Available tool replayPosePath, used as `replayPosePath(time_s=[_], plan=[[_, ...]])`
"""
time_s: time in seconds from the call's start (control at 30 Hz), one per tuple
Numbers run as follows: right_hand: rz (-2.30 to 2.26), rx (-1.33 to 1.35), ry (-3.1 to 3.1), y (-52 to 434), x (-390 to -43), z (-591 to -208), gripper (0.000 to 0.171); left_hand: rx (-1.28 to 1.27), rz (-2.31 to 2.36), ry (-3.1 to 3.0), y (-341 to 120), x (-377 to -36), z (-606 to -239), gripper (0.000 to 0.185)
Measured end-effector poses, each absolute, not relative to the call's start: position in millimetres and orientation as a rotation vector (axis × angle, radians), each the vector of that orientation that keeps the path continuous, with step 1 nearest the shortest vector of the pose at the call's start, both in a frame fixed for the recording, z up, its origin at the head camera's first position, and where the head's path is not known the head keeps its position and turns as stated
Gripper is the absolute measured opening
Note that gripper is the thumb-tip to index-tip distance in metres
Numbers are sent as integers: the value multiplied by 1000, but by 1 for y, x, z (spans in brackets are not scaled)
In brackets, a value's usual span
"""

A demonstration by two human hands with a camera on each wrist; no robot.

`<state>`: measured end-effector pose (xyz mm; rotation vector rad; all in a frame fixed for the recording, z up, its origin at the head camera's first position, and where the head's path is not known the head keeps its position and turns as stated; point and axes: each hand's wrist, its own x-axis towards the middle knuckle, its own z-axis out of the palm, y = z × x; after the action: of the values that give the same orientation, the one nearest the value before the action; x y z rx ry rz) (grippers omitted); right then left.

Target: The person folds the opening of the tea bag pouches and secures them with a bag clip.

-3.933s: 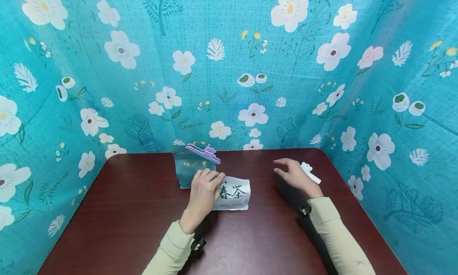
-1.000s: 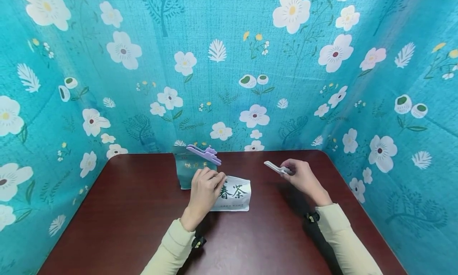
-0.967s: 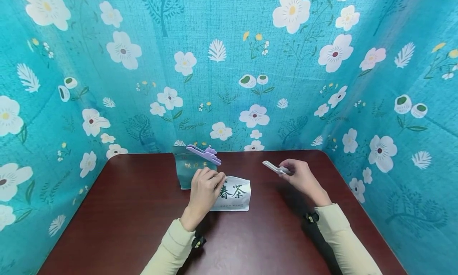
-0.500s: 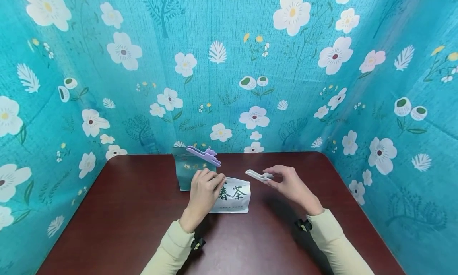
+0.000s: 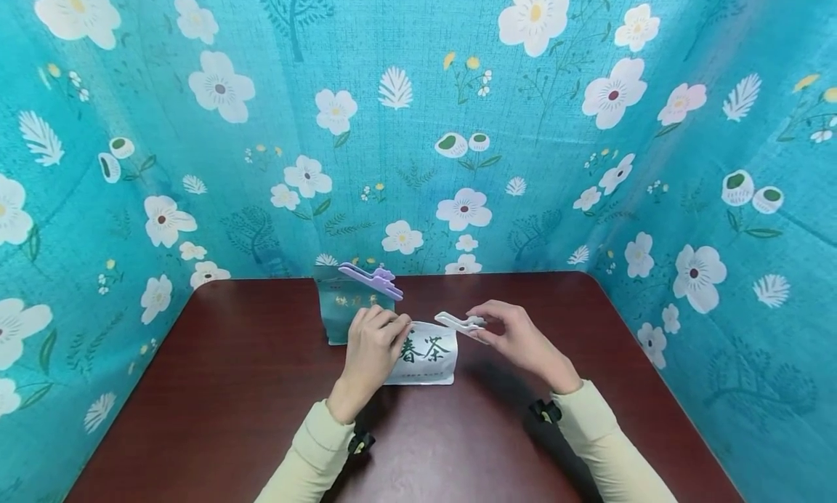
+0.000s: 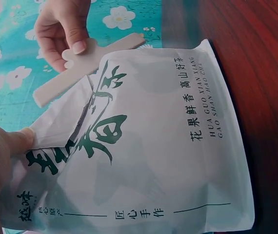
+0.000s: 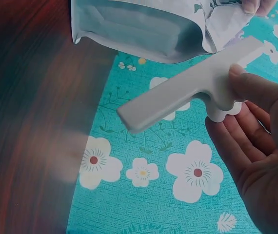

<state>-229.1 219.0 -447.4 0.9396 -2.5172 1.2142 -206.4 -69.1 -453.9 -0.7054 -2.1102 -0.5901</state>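
A white tea bag (image 5: 428, 365) with dark green Chinese characters stands on the table, its top folded over at one corner. My left hand (image 5: 375, 347) pinches that folded top and covers the bag's left part in the head view. Between thumb and fingers, my right hand (image 5: 521, 339) holds a white bag clip (image 5: 451, 321) by its handle end. In the right wrist view the clip's long bar (image 7: 173, 92) lies slantwise just beside the bag's top edge. The left wrist view has the clip (image 6: 56, 90) partly behind the fold.
Behind my left hand, a green tea bag (image 5: 336, 321) stands upright with a purple clip (image 5: 373, 280) across its top corner. The dark red table (image 5: 229, 387) meets a teal floral cloth (image 5: 405, 161) at the back and both sides.
My right hand has picked up the white clip from the table's right side and carried it left to the white bag's top right. My left hand has stayed on the bag.
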Motion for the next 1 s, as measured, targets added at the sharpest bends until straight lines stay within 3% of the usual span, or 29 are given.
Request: replayPosePath(time_s=[1.0], plan=[[1255,1009,-2407,204,-229,-448,34,-705,-571,-2092,-68,-205,-456,11]])
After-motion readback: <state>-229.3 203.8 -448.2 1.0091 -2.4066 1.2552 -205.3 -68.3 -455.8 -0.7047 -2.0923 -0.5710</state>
